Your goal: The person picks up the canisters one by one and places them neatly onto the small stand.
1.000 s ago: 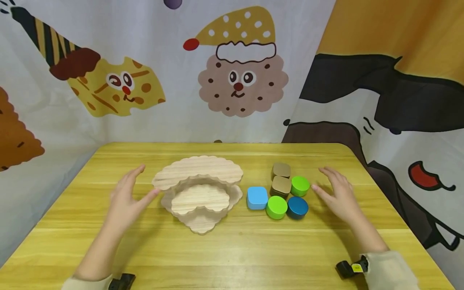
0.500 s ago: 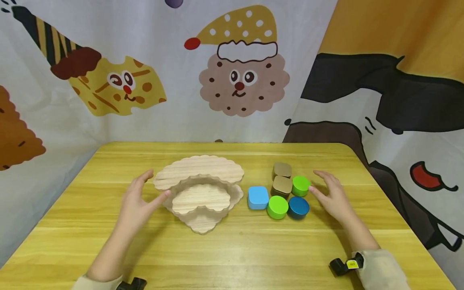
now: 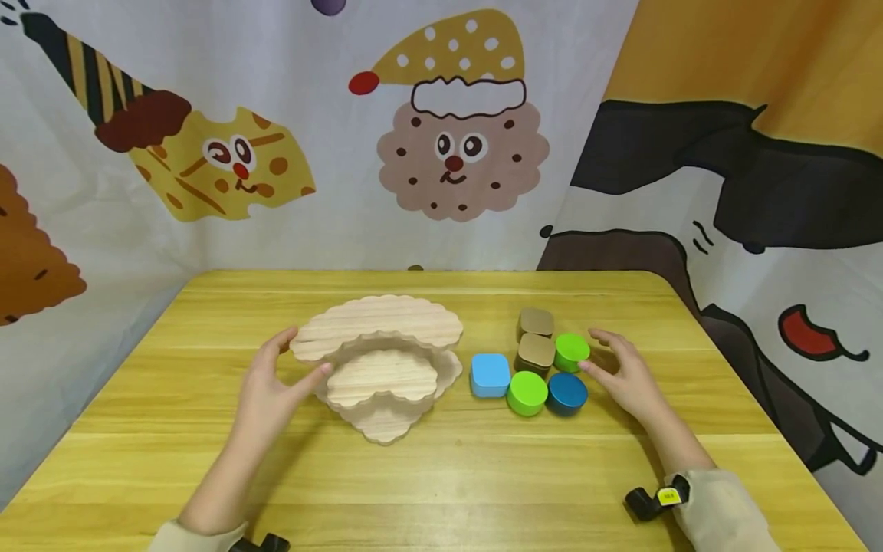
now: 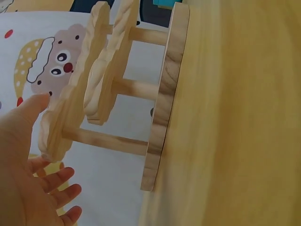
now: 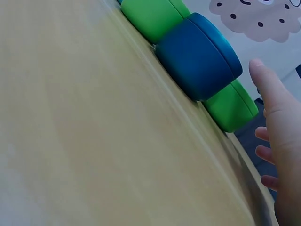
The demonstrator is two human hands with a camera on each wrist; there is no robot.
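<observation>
A pale wooden stand with scalloped tiers (image 3: 379,326) sits left of centre; in the left wrist view, round dowels join its upper tiers to the base (image 4: 167,89). My left hand (image 3: 272,395) is around the left end of the tallest tier, thumb and fingers spread apart, fingertips right at its edge. On the right is a cluster of small lidded tins: two green round ones (image 3: 572,352), a dark blue round one (image 3: 567,393), a light blue square one (image 3: 490,375) and two brown square ones (image 3: 535,353). My right hand (image 3: 628,379) hovers beside the rear green tin, fingers spread, holding nothing.
Everything stands on a yellow wood-grain table (image 3: 441,491) with rounded far corners. A cartoon-printed curtain (image 3: 276,230) hangs right behind its far edge. A small black camera (image 3: 648,502) is strapped at each wrist.
My left hand has moved right, to the end of the stand's tallest tier. My right hand has moved left, closer to the green tin. The stand and tins have stayed put.
</observation>
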